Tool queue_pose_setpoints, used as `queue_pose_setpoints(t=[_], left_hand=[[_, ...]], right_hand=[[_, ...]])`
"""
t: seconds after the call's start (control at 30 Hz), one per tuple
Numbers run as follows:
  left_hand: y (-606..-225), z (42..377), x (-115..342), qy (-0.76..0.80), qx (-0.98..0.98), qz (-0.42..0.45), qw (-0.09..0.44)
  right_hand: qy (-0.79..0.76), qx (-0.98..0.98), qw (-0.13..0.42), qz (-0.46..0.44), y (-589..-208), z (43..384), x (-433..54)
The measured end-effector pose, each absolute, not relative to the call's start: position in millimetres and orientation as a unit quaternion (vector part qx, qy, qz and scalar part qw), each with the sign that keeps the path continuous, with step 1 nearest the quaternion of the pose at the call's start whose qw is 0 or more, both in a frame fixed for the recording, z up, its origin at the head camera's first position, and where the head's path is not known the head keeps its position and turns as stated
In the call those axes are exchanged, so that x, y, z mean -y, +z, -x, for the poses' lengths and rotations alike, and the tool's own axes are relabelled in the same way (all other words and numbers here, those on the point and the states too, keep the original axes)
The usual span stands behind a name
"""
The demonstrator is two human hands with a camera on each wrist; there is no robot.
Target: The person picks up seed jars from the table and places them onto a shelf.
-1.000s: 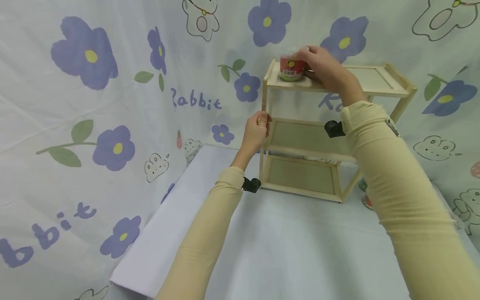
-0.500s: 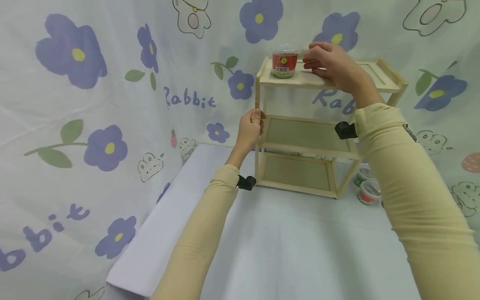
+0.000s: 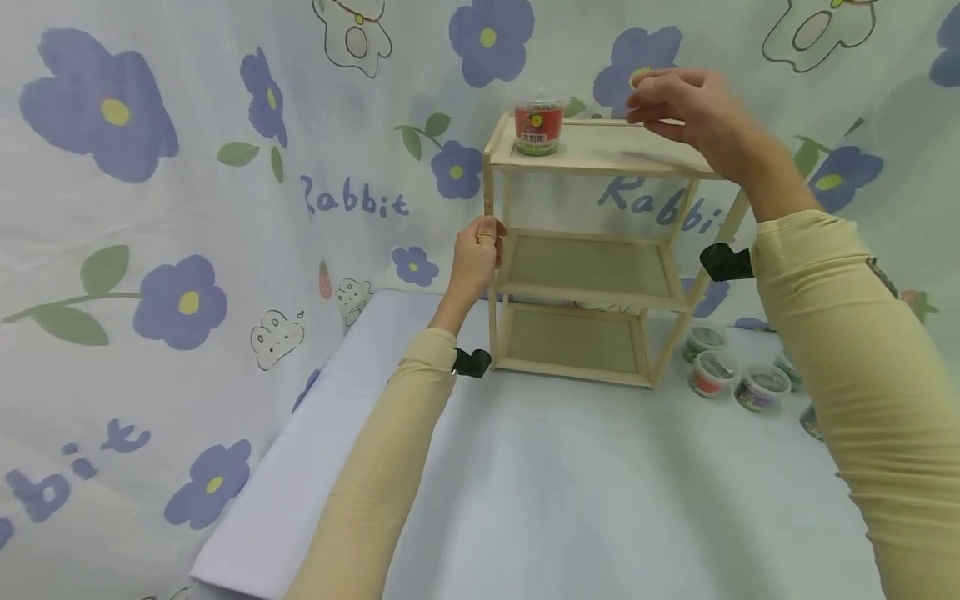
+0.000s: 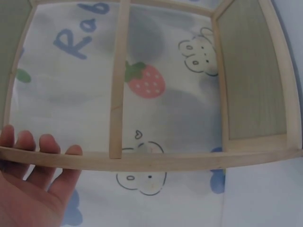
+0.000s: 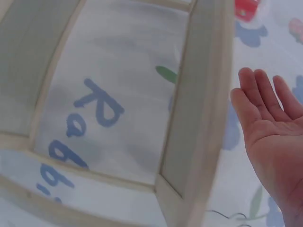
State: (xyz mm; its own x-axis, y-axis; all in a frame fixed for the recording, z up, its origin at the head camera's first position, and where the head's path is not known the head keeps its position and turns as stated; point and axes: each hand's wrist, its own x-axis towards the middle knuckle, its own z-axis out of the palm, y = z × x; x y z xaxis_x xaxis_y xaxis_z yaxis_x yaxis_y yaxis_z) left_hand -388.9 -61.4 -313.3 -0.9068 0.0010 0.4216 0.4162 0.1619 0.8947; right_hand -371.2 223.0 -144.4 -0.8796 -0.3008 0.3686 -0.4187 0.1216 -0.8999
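Note:
A three-tier wooden shelf [image 3: 577, 292] stands on the white-covered table. My left hand [image 3: 476, 254] grips its front left post, and the left wrist view shows the fingers [image 4: 47, 144] curled round the wood. On the left end of the top tier sits a clear-lidded plastic cup [image 3: 537, 127] with a red and green label bearing a yellow flower. My right hand [image 3: 697, 112] is raised over the right part of the top tier, holding nothing. In the right wrist view its fingers [image 5: 265, 92] are extended, and the red cup [image 5: 246, 8] shows at the upper edge.
Several similar lidded cups stand on the table right of the shelf, among them a red-labelled cup [image 3: 711, 373] and a purple-labelled cup [image 3: 761, 388]. My right sleeve partly covers that group. A patterned curtain [image 3: 187, 167] hangs behind and to the left of the table [image 3: 562, 483].
My right hand has let go of the red-labelled cup and moved right, away from it. The left hand keeps its grip on the post. The head view has turned right, showing more cups.

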Motion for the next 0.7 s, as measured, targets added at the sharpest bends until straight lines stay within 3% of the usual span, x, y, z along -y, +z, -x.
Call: queue_pose_setpoints(t=[0.33, 0.7], left_hand=[[-316.3, 392.1, 62.9, -0.635, 0.742, 0.133, 0.171], [-315.1, 393.5, 59.5, -0.634, 0.739, 0.139, 0.178]], right_hand=[[0.704, 0.665, 0.080, -0.236, -143.4, 348.8, -252.4], [0.765, 0.557, 0.145, -0.288, -157.1, 324.6, -281.9]])
